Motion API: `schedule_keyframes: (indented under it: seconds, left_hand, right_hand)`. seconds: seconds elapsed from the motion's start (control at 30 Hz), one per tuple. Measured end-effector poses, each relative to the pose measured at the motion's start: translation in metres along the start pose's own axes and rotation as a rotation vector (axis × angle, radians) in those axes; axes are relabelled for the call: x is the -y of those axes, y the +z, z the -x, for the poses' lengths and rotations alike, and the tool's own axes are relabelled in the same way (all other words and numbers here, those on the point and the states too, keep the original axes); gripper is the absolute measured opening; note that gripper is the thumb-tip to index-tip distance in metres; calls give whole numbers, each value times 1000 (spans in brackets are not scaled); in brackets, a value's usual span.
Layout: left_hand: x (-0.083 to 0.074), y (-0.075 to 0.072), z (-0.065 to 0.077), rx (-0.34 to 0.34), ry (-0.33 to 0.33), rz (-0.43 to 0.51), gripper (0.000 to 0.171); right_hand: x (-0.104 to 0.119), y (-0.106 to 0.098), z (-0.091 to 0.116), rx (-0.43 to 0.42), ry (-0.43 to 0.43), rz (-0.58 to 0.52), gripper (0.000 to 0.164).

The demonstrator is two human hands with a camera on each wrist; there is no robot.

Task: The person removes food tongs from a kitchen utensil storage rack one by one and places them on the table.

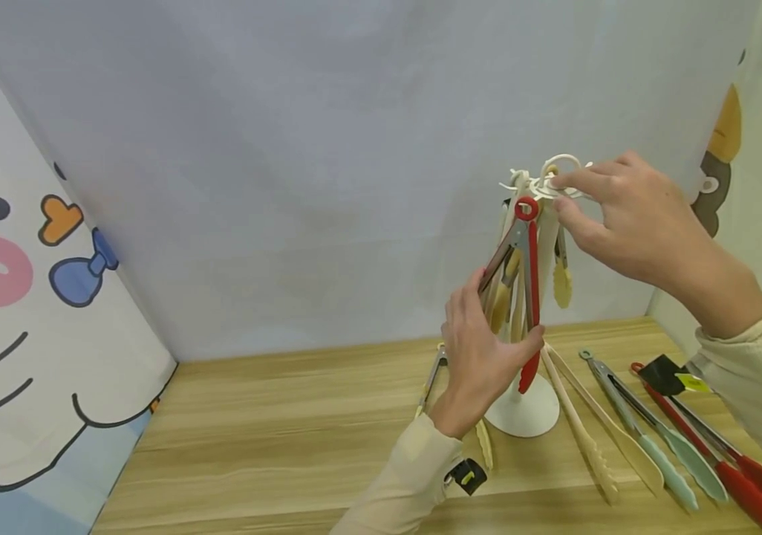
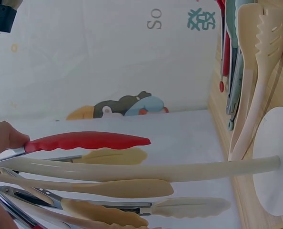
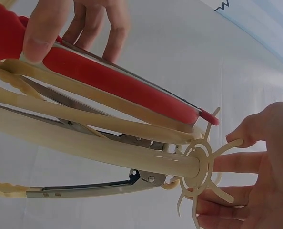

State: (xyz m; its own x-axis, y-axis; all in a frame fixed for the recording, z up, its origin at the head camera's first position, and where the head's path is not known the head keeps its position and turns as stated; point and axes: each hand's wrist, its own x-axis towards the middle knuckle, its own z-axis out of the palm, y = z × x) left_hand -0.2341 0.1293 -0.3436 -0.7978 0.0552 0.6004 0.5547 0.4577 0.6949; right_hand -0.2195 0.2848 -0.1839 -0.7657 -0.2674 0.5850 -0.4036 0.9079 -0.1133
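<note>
My left hand (image 1: pixel 477 357) grips a pair of red tongs (image 1: pixel 533 290), thumb on one arm and fingers on the other. The tongs hang head down, their red ring up beside the hooks of a white utensil stand (image 1: pixel 528 409). In the right wrist view the ring end lies against one hook; whether it is hooked on cannot be told. At the stand's top my right hand (image 1: pixel 648 215) pinches the hook ring (image 3: pixel 206 167) between thumb and fingers. Cream tongs (image 1: pixel 562 282) and other pale utensils hang from the hooks, partly hidden by the left hand.
On the wooden table (image 1: pixel 254 438), right of the stand, lie beige tongs (image 1: pixel 581 431), green tongs (image 1: pixel 655 438) and larger red tongs (image 1: pixel 722 453). Yellow-tipped tongs (image 1: pixel 483 442) lie partly behind the left forearm. A pale curtain (image 1: pixel 287 186) stands behind the table.
</note>
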Motion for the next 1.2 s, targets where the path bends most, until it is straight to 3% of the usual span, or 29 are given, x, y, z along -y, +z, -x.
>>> schedule_keyframes:
  seconds: [0.43, 1.2]
  left_hand:
    - [-6, -7, 0, -16, 3, -5, 91]
    - [-6, -25, 7, 44, -9, 11, 89]
  right_hand:
    - [2, -2, 0, 2, -2, 14, 33]
    - [2, 1, 1, -11, 1, 6, 32]
